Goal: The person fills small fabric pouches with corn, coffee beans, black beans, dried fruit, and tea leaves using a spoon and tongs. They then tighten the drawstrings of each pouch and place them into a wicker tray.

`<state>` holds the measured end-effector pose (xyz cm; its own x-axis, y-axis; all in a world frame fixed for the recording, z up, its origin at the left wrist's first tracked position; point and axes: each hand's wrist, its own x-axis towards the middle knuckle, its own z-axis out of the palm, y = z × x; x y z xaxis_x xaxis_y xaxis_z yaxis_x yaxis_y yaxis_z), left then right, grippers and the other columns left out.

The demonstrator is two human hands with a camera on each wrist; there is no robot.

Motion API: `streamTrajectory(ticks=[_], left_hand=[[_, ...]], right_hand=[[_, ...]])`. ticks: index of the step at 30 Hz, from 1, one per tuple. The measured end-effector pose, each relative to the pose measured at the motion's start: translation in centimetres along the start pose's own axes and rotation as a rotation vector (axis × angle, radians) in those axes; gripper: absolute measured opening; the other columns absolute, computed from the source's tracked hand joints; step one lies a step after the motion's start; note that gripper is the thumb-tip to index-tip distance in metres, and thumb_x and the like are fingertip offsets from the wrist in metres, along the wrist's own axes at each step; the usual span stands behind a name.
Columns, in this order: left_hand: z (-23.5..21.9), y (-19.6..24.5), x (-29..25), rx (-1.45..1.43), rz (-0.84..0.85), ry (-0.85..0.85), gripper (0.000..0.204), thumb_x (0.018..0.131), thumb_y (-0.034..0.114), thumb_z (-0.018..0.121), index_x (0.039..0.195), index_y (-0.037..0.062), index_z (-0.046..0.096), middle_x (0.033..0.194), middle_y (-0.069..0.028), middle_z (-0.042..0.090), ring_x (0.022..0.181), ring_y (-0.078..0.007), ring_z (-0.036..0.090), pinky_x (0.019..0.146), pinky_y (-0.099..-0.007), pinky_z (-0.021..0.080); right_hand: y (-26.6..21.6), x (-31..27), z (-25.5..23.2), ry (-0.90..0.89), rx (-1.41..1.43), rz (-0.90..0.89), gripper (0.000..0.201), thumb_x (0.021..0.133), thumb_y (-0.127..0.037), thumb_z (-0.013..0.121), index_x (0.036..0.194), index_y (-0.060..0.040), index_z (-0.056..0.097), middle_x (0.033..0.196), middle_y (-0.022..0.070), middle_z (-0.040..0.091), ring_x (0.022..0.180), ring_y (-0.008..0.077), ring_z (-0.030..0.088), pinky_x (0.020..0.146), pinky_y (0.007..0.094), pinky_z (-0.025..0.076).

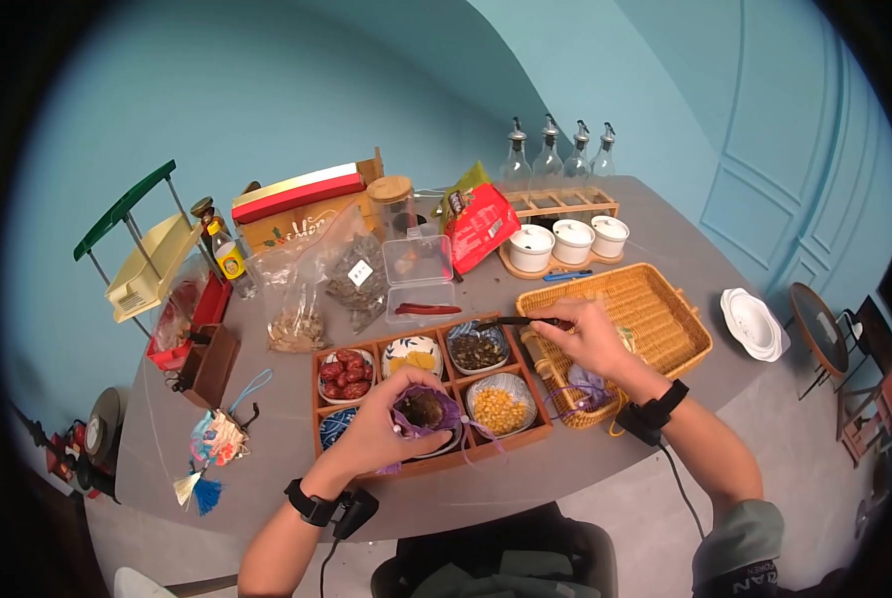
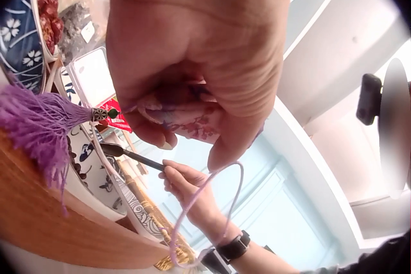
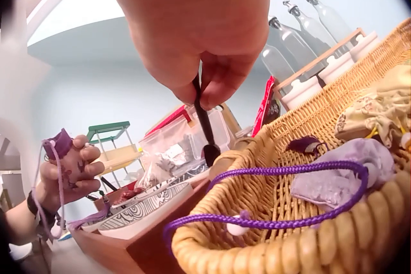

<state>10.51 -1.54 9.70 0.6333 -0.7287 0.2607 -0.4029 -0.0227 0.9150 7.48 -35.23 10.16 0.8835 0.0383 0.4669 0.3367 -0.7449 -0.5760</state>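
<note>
My left hand (image 1: 371, 436) grips a small purple drawstring pouch (image 1: 402, 423), its mouth open upward with dark brown contents showing. A purple tassel (image 2: 38, 123) and a looped cord hang from it. My right hand (image 1: 593, 344) pinches the handle of a small black spoon (image 1: 518, 321). The spoon's tip reaches over a patterned bowl of dark dried bits (image 1: 478, 351). That bowl sits in a divided wooden tray (image 1: 529, 436), along with red dates (image 1: 344, 377), yellow pieces (image 1: 413, 360) and yellow kernels (image 1: 499, 410). The pouch is held over the tray's front middle.
At the right, a wicker basket (image 1: 700, 324) holds a lilac pouch (image 3: 343, 174) and purple cord. Behind stand white lidded jars (image 1: 572, 241), glass bottles (image 1: 547, 154), a red packet (image 1: 481, 227), a clear box (image 1: 418, 261) and plastic bags (image 1: 296, 324). A tasseled ornament (image 1: 218, 439) lies left.
</note>
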Motion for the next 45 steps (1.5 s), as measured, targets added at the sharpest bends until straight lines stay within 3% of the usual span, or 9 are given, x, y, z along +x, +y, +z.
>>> streamTrajectory(ticks=[7, 9, 13, 15, 19, 21, 28, 36, 45], left_hand=[[-0.1, -0.6, -0.2, 0.023, 0.023, -0.002, 0.051, 0.077, 0.002, 0.086, 0.118, 0.0077, 0.058, 0.112, -0.0017, 0.064, 0.105, -0.0113, 0.063, 0.093, -0.0286, 0.051], [0.0, -0.5, -0.2, 0.023, 0.031, -0.008, 0.051, 0.078, 0.004, 0.086, 0.120, 0.0077, 0.058, 0.111, -0.0005, 0.064, 0.104, -0.0093, 0.062, 0.091, -0.0265, 0.051], [0.3, 0.1, -0.1, 0.039, -0.011, -0.014, 0.050, 0.077, 0.002, 0.086, 0.118, 0.0080, 0.058, 0.113, -0.0013, 0.063, 0.105, -0.0111, 0.062, 0.093, -0.0280, 0.051], [0.3, 0.0, -0.1, 0.030, -0.019, -0.003, 0.049, 0.076, 0.000, 0.086, 0.116, 0.0078, 0.058, 0.113, -0.0025, 0.064, 0.106, -0.0131, 0.064, 0.096, -0.0299, 0.051], [0.1, -0.5, -0.3, 0.062, 0.009, -0.014, 0.050, 0.079, 0.003, 0.085, 0.121, 0.0080, 0.057, 0.113, 0.0001, 0.063, 0.105, -0.0083, 0.061, 0.086, -0.0246, 0.052], [0.2, -0.5, -0.2, 0.060, 0.030, -0.013, 0.050, 0.079, 0.003, 0.084, 0.121, 0.0080, 0.057, 0.112, 0.0000, 0.063, 0.105, -0.0083, 0.061, 0.085, -0.0246, 0.052], [0.4, -0.5, -0.1, 0.077, -0.001, 0.007, 0.050, 0.080, 0.003, 0.084, 0.121, 0.0080, 0.056, 0.110, -0.0004, 0.065, 0.103, -0.0082, 0.063, 0.084, -0.0243, 0.053], [0.4, -0.3, 0.1, 0.089, -0.031, 0.009, 0.050, 0.080, 0.006, 0.085, 0.121, 0.0084, 0.057, 0.108, 0.0002, 0.065, 0.099, -0.0070, 0.062, 0.081, -0.0231, 0.052], [0.3, -0.8, 0.8, 0.084, 0.036, 0.047, 0.048, 0.080, 0.008, 0.086, 0.119, 0.0086, 0.058, 0.106, 0.0013, 0.065, 0.096, -0.0062, 0.061, 0.081, -0.0238, 0.052]], right_hand=[[0.6, 0.6, -0.3, -0.104, 0.045, 0.010, 0.026, 0.093, -0.017, 0.073, 0.114, -0.0011, 0.075, 0.093, 0.0162, 0.076, 0.073, 0.0205, 0.069, 0.070, 0.0338, 0.055], [0.8, 0.7, -0.4, -0.069, 0.110, 0.158, 0.025, 0.093, -0.017, 0.073, 0.111, -0.0008, 0.076, 0.091, 0.0155, 0.076, 0.073, 0.0197, 0.069, 0.070, 0.0340, 0.055], [0.4, 0.8, -0.3, -0.021, 0.052, 0.109, 0.025, 0.095, -0.017, 0.073, 0.112, -0.0002, 0.076, 0.087, 0.0132, 0.076, 0.072, 0.0144, 0.066, 0.068, 0.0302, 0.053], [-0.2, 0.8, -0.5, -0.091, -0.049, 0.061, 0.024, 0.094, -0.017, 0.073, 0.111, 0.0005, 0.076, 0.087, 0.0125, 0.076, 0.069, 0.0124, 0.063, 0.066, 0.0310, 0.052], [0.7, 0.4, -0.2, -0.067, 0.027, 0.074, 0.024, 0.094, -0.018, 0.074, 0.108, 0.0011, 0.077, 0.081, 0.0101, 0.074, 0.066, 0.0104, 0.060, 0.062, 0.0309, 0.050], [0.5, 0.4, -0.6, -0.111, 0.034, 0.212, 0.024, 0.095, -0.020, 0.074, 0.105, 0.0016, 0.077, 0.073, 0.0068, 0.071, 0.063, 0.0085, 0.056, 0.058, 0.0299, 0.046], [1.2, 0.5, 0.5, -0.109, 0.196, 0.407, 0.028, 0.097, -0.024, 0.071, 0.095, 0.0029, 0.078, 0.070, 0.0021, 0.068, 0.060, 0.0057, 0.053, 0.054, 0.0265, 0.041], [1.4, 0.4, 1.7, -0.060, 0.549, 0.735, 0.029, 0.101, -0.023, 0.068, 0.092, 0.0036, 0.075, 0.077, 0.0051, 0.072, 0.064, 0.0067, 0.065, 0.059, 0.0187, 0.053], [2.7, -0.6, 1.4, 0.029, 0.807, 0.865, 0.022, 0.100, -0.018, 0.068, 0.104, 0.0031, 0.072, 0.087, 0.0085, 0.074, 0.068, 0.0083, 0.069, 0.061, 0.0174, 0.058]])
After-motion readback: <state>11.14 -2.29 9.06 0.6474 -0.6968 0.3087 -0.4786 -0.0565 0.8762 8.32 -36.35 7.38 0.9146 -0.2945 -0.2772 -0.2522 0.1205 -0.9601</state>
